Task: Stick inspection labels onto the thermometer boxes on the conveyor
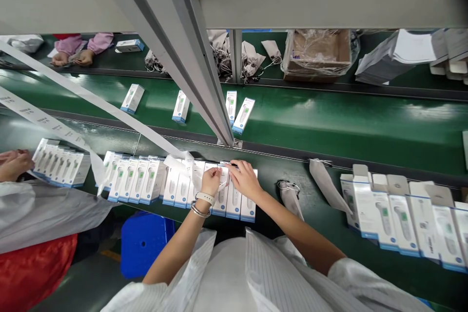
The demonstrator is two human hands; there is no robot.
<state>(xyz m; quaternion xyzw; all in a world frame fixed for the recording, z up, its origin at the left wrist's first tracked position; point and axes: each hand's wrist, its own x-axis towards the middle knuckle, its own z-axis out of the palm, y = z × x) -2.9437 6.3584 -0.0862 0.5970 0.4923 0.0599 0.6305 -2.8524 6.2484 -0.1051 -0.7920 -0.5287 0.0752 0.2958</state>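
In the head view, my left hand (pixel 211 183) is closed in a pinch over a row of white boxes (pixel 234 202) with blue bottom edges and a thermometer picture. A small translucent sticker (pixel 222 181) shows at its fingertips. My right hand (pixel 244 179) rests its outstretched fingers on the top ends of the boxes, close to the left fingertips. A white label strip (pixel 188 163) slants down from the upper left and curls beside my left hand; how far it reaches behind the hand is hidden.
More boxes (pixel 135 178) stand to the left, and boxes with raised flaps (pixel 405 219) to the right. A grey pouch (pixel 290 197) lies right of my arm. A metal post (pixel 204 58) rises ahead, before the green belt (pixel 329 117). A co-worker's hand (pixel 14 163) is at far left.
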